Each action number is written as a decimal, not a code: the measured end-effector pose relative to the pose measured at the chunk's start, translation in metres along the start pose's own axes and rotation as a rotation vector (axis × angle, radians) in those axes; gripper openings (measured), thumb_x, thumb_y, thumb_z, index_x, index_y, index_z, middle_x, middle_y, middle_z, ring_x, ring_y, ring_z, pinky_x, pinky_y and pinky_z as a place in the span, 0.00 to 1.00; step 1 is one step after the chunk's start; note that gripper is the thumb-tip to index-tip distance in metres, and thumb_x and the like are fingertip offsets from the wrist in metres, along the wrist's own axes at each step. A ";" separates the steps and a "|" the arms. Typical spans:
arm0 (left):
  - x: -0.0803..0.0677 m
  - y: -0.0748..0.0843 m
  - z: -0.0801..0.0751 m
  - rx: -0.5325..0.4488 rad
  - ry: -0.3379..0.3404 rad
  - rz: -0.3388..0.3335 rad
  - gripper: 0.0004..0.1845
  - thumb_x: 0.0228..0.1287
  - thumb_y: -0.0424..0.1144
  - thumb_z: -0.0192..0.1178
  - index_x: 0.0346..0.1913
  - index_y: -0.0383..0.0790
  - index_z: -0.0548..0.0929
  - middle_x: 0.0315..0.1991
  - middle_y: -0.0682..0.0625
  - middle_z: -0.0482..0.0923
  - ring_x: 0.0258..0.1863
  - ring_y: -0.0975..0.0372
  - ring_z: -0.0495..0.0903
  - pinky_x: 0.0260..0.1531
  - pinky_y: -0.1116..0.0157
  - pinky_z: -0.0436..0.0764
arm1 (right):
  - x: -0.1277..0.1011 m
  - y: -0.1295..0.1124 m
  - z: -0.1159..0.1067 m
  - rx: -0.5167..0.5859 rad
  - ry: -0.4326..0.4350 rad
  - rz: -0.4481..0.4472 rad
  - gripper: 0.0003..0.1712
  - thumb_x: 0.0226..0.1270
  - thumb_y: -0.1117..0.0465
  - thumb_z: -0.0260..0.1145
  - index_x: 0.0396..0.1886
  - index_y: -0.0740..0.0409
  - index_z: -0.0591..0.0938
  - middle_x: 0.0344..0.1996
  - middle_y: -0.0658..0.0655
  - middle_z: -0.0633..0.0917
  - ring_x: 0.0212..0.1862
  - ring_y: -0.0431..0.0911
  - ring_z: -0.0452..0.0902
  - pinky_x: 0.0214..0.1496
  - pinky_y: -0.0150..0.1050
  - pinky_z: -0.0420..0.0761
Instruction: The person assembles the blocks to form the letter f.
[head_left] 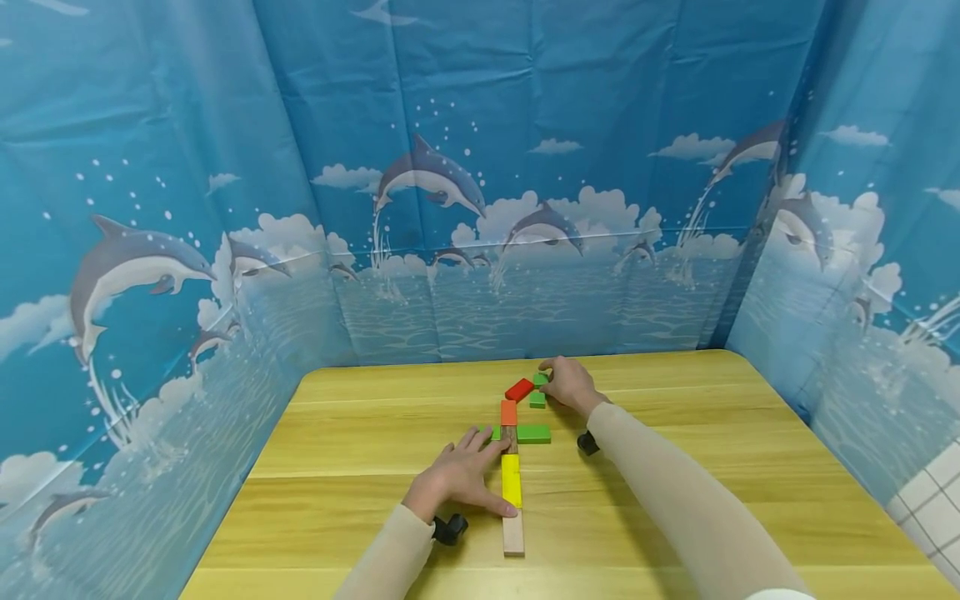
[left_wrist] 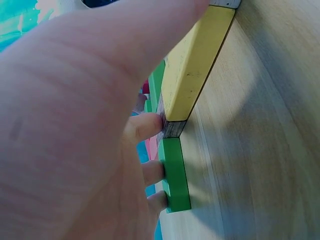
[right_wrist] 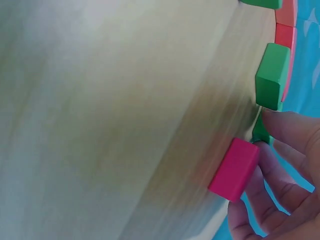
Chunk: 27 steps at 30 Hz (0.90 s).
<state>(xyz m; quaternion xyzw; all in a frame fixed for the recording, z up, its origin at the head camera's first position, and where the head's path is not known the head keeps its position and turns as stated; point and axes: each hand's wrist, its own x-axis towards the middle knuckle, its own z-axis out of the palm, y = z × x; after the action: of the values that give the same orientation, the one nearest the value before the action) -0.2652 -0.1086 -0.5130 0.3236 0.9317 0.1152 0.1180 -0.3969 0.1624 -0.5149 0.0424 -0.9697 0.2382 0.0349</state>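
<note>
Wooden blocks lie in a long row: a pale block, yellow blocks, a dark brown block, an orange block and a slanted red block. Green blocks flank the brown one, a right one and a left one. My left hand spreads over the row, fingertips touching the brown and left green blocks, thumb by the yellow-pale joint. At the far end my right hand pinches a small green block between thumb and forefinger. Beside its other fingers lies a crimson block.
Another small green block sits just nearer than the pinched one. All lie on a wood-grain table. A blue dolphin-print curtain hangs behind and along the sides, close to the table's far edge.
</note>
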 end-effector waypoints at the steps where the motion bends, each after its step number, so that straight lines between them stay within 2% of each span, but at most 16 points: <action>1: 0.000 0.000 0.000 -0.001 -0.001 0.001 0.59 0.46 0.77 0.66 0.80 0.59 0.56 0.81 0.47 0.45 0.79 0.48 0.45 0.69 0.36 0.55 | -0.001 -0.001 -0.001 0.005 -0.003 0.000 0.30 0.63 0.62 0.75 0.65 0.57 0.80 0.46 0.60 0.86 0.47 0.53 0.81 0.47 0.51 0.83; 7: -0.001 0.001 -0.002 -0.014 -0.013 -0.004 0.59 0.47 0.77 0.66 0.80 0.59 0.56 0.81 0.47 0.45 0.79 0.47 0.44 0.69 0.36 0.54 | -0.006 -0.009 -0.010 0.011 0.006 -0.028 0.29 0.63 0.64 0.74 0.65 0.55 0.80 0.44 0.57 0.85 0.45 0.51 0.80 0.42 0.48 0.82; 12: -0.002 -0.001 -0.003 -0.017 -0.018 -0.007 0.59 0.47 0.76 0.66 0.80 0.59 0.56 0.81 0.47 0.45 0.79 0.48 0.44 0.69 0.37 0.54 | -0.013 -0.019 -0.016 0.005 0.014 -0.077 0.26 0.64 0.66 0.72 0.63 0.53 0.82 0.45 0.59 0.85 0.42 0.50 0.80 0.38 0.46 0.82; 18: -0.001 -0.002 -0.005 -0.022 -0.012 0.002 0.59 0.48 0.76 0.66 0.80 0.57 0.56 0.81 0.46 0.46 0.79 0.47 0.45 0.69 0.36 0.54 | -0.021 -0.030 -0.018 -0.008 0.031 -0.119 0.22 0.64 0.64 0.73 0.58 0.51 0.85 0.46 0.59 0.85 0.44 0.50 0.80 0.40 0.46 0.82; 27: 0.000 0.000 -0.005 -0.023 -0.014 0.003 0.59 0.47 0.76 0.67 0.80 0.58 0.56 0.81 0.46 0.46 0.79 0.47 0.44 0.69 0.36 0.54 | -0.032 -0.035 -0.020 0.004 0.047 -0.160 0.20 0.63 0.64 0.73 0.56 0.54 0.86 0.45 0.60 0.86 0.43 0.51 0.80 0.42 0.48 0.82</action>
<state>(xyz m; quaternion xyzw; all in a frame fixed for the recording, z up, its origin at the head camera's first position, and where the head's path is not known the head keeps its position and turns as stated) -0.2671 -0.1095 -0.5084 0.3246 0.9289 0.1238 0.1281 -0.3602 0.1426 -0.4842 0.1140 -0.9616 0.2375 0.0767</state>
